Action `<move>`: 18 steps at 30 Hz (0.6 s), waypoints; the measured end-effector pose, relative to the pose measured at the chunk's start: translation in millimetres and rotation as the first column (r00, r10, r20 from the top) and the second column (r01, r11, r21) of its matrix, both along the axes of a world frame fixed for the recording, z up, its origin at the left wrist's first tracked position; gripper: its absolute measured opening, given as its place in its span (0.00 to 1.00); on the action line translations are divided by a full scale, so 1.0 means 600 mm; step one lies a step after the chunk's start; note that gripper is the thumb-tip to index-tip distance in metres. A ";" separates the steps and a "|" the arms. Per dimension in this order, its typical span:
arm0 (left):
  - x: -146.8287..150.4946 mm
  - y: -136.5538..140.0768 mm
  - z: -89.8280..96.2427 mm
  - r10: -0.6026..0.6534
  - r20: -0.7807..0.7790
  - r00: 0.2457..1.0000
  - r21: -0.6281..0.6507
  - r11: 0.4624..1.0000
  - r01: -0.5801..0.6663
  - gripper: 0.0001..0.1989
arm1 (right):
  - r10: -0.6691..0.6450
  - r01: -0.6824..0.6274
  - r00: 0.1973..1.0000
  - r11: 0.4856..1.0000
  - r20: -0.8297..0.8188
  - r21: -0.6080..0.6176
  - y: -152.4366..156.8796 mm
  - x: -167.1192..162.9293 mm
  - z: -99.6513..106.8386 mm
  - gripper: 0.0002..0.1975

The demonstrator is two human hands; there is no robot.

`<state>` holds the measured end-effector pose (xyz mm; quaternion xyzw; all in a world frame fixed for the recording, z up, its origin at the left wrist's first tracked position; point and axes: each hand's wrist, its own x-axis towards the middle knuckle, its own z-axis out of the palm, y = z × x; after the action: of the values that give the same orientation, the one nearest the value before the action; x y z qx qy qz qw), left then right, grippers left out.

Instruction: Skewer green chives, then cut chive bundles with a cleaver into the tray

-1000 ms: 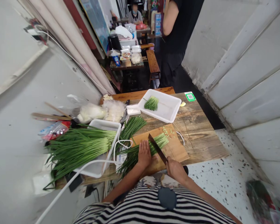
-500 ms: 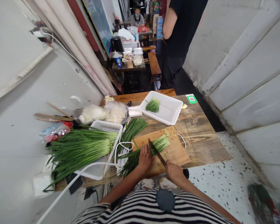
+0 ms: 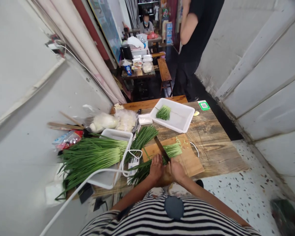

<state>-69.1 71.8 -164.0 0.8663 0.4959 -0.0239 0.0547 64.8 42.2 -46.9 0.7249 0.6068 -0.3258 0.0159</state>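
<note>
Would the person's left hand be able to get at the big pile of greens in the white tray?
Probably, once it is freed: the left hand rests on the bunch on the cutting board. The big pile looks open from above, though a white cable loops between.

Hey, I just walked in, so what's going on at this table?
Someone is working at a wooden board with a knife. Their right hand grips the knife, its blade lying across a bundle of green stalks, while their left hand rests on the bundle beside the blade. Short cut pieces sit in the far white tray, and a bigger heap of long stalks lies across another tray to the left.
</note>
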 end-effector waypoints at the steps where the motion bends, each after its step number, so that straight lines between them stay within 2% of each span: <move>1: -0.001 0.001 0.002 -0.006 -0.001 1.000 0.010 1.000 0.006 0.31 | -0.009 0.009 1.000 1.000 0.005 0.027 0.001 -0.001 0.000 0.15; 4: -0.005 0.005 0.012 -0.029 0.014 0.999 0.042 0.999 0.028 0.31 | -0.009 0.009 1.000 0.989 0.000 0.145 -0.018 0.012 0.003 0.13; 6: -0.006 0.005 0.023 -0.028 0.014 1.000 0.049 0.998 0.027 0.31 | -0.019 0.019 1.000 0.968 -0.001 0.251 -0.052 0.044 0.002 0.12; 8: -0.007 0.001 0.036 0.002 0.002 1.000 0.046 0.999 -0.002 0.32 | -0.109 0.094 0.994 0.938 0.026 0.333 -0.096 0.097 -0.004 0.11; 9: -0.007 -0.002 0.043 0.019 -0.002 1.000 0.044 0.999 -0.019 0.33 | -0.197 0.164 0.979 0.921 0.059 0.355 -0.117 0.128 -0.009 0.12; 10: -0.008 -0.006 0.050 0.034 -0.001 0.999 0.042 0.999 -0.034 0.35 | -0.298 0.243 0.949 0.900 0.104 0.363 -0.136 0.162 -0.014 0.14; 13: -0.013 -0.011 0.065 0.055 0.014 0.998 0.023 0.998 -0.055 0.38 | -0.554 0.457 0.795 0.815 0.247 0.356 -0.165 0.261 -0.031 0.21; 15: -0.013 -0.006 0.069 0.060 0.012 0.998 -0.010 0.998 -0.060 0.40 | -0.648 0.554 0.706 0.757 0.287 0.347 -0.160 0.313 -0.045 0.25; 18: -0.008 0.009 0.068 0.059 -0.021 0.998 -0.032 0.998 -0.059 0.38 | -0.723 0.657 0.632 0.690 0.279 0.302 -0.131 0.358 -0.068 0.29</move>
<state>-73.9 77.2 -123.4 0.8501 0.5213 -0.0388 0.0645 279.8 -36.5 -87.7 0.9486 0.2922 -0.1078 -0.0566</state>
